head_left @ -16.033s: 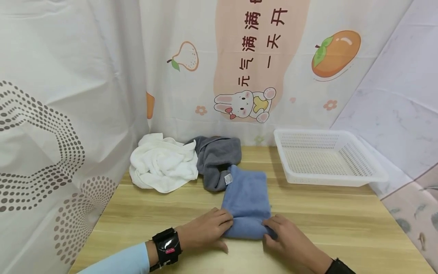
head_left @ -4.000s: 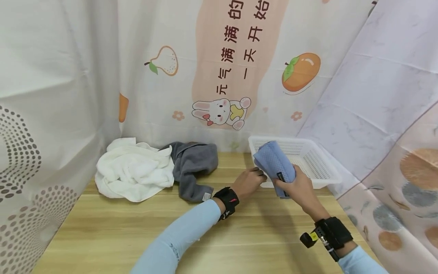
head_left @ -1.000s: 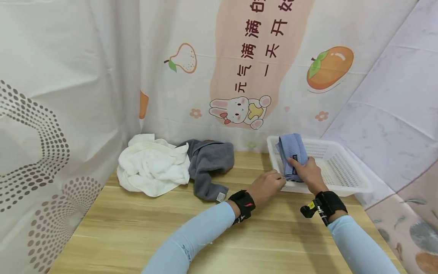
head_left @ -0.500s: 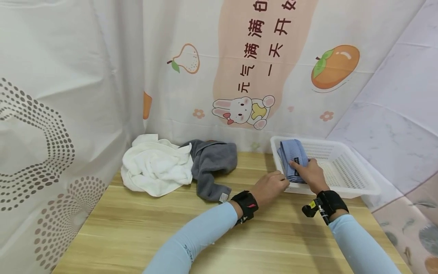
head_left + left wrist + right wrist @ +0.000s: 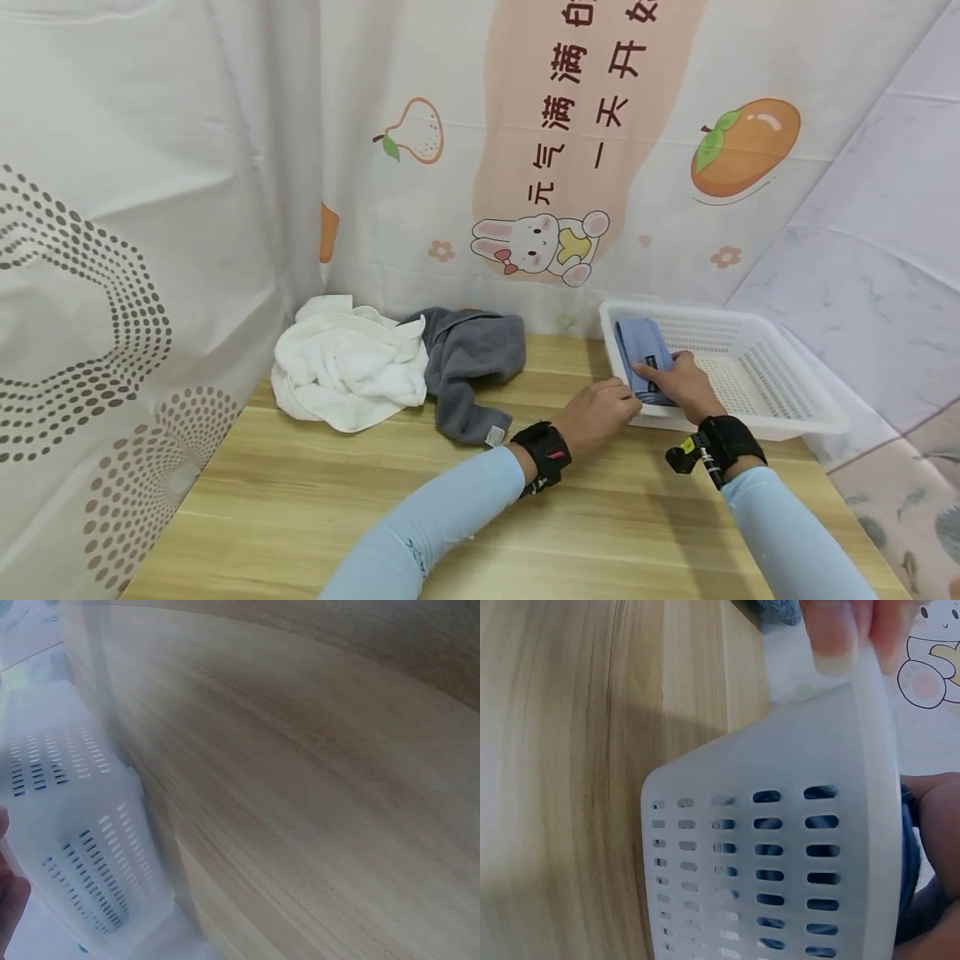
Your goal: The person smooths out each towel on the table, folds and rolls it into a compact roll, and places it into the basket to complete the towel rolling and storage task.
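The right hand point(image 5: 686, 385) is grasping a folded blue towel point(image 5: 642, 342), its thumb lying across the top beside a dark label, and that towel is sitting inside the white basket point(image 5: 798, 425), at the end just left of this hand. Its long axis is running away from the person, the far end pointing forward and slightly left of the gripping hand, nearly in line with the basket's short side. The left hand point(image 5: 597, 414) is pinching the rim at the near left corner, so it is staying outside the towel's footprint (the right hand is plainly the nearer one, being on the cloth itself). Whether the towel's underside is touching the basket floor, I cannot tell. Beyond and to the left of the left hand, a gray towel point(image 5: 480, 350) and a white towel point(image 5: 348, 360) are lying crumpled on the desk point(image 5: 322, 517).
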The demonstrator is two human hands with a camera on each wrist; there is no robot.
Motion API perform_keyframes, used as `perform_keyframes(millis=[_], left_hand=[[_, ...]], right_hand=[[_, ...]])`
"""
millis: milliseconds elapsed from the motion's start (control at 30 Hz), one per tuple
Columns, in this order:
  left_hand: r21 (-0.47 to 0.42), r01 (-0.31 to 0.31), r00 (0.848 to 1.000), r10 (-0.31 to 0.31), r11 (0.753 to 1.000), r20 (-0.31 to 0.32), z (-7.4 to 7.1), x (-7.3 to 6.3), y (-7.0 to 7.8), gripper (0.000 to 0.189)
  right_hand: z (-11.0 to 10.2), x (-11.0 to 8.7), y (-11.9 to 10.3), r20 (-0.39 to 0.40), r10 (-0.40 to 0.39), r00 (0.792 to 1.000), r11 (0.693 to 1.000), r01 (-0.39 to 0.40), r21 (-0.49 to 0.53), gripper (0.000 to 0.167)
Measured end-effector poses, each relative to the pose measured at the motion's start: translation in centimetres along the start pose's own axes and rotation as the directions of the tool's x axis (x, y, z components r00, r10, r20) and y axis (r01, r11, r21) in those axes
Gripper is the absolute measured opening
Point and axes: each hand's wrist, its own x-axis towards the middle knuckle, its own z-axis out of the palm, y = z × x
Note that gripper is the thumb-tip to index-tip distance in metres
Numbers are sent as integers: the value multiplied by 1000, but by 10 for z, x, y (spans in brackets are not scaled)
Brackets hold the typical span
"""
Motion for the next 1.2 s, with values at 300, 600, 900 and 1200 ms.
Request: perform_keyframes(millis=[300, 600, 900, 1200], left_hand=[[11, 5, 1000, -5, 1000, 17, 0, 2, 4, 13], [21, 11, 999, -12, 1000, 31, -2, 4, 3, 14], [24, 26, 999, -26, 999, 29, -1, 3, 1, 13], [9, 28, 1000, -29, 1000, 10, -1, 2, 2, 12]], right_hand=[[-2, 10, 8, 39, 16, 999, 1000, -16, -12, 90], [-3, 14, 2, 130, 38, 991, 998, -32, -50, 79], [-1, 18, 2, 154, -4, 988, 980, 35, -197, 69], [11, 18, -6, 65, -48, 997, 861, 74, -503, 66]])
